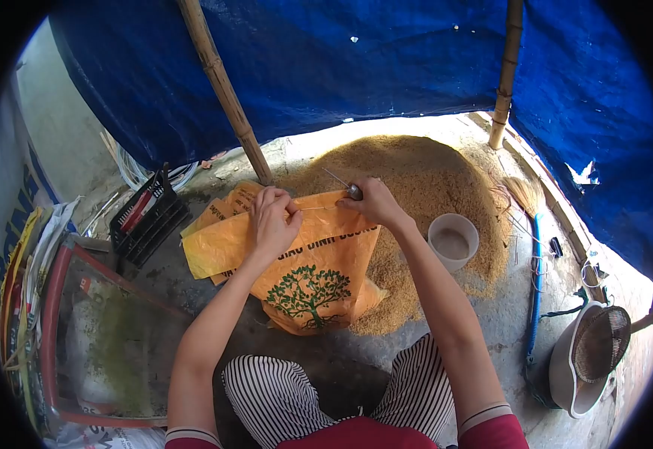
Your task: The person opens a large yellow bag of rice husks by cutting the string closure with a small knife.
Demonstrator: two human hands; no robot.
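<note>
An orange woven sack [319,262] with a green tree print and dark lettering is held up in front of me, its top edge folded. My left hand [274,224] is closed on that edge at the left. At the edge's right end, my right hand [375,203] grips an awl-like tool [353,191] with a dark rounded end and a thin metal shaft pointing up and left. A thin pale line, perhaps thread, runs along the sack's edge between my hands. The fingertips of my right hand are partly hidden.
Behind the sack spreads a grain heap [431,172] with a white tub [453,238] in it. A black rack [147,217] and a red-framed panel [57,322] stand left. A broom [537,254] and a white basket [577,367] lie right. Bamboo poles [221,82] stand before blue tarp.
</note>
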